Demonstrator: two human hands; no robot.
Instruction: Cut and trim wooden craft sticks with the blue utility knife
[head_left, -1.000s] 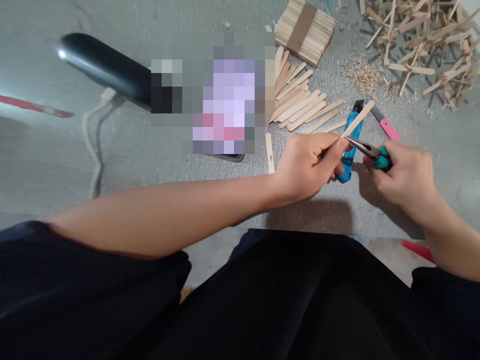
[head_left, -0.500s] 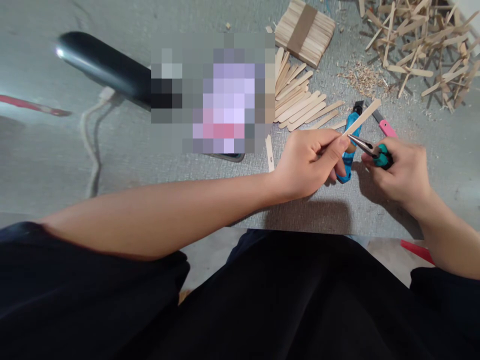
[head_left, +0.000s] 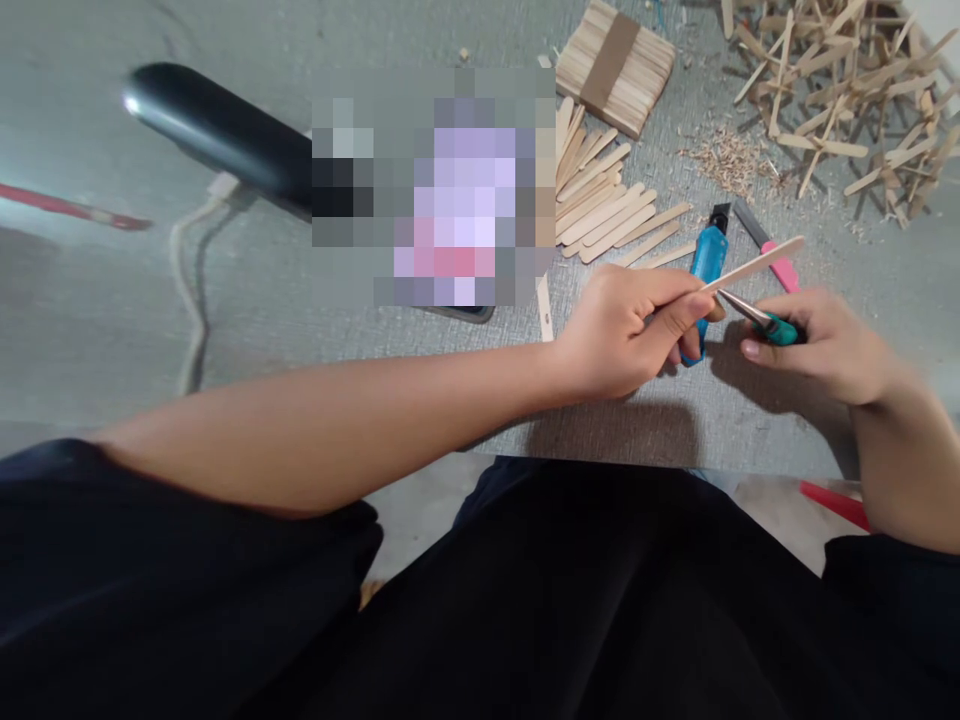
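Between the thumb and fingers of my left hand (head_left: 637, 325) is a flat wooden stick (head_left: 761, 262), its free end pointing up and right. My right hand (head_left: 832, 345) is closed around green-handled pliers (head_left: 776, 327). The slim metal jaws lie at the stick's lower edge, close to my left fingertips; whether they grip it is too small to tell. A blue cutter (head_left: 709, 255) lies on the table, partly hidden by my left hand. Behind the stick lies a pink-handled cutter (head_left: 781, 268).
Loose sticks (head_left: 611, 215) and a banded stick bundle (head_left: 615, 70) lie beyond my left hand. Wood shavings (head_left: 727, 160) and a tangle of joined sticks (head_left: 832, 90) are at the back right. A black device (head_left: 225, 130) with a cable and a blurred phone are leftward.
The stick has tilted lower, its free end moving right and down. My right hand and the pliers have shifted slightly right and turned.
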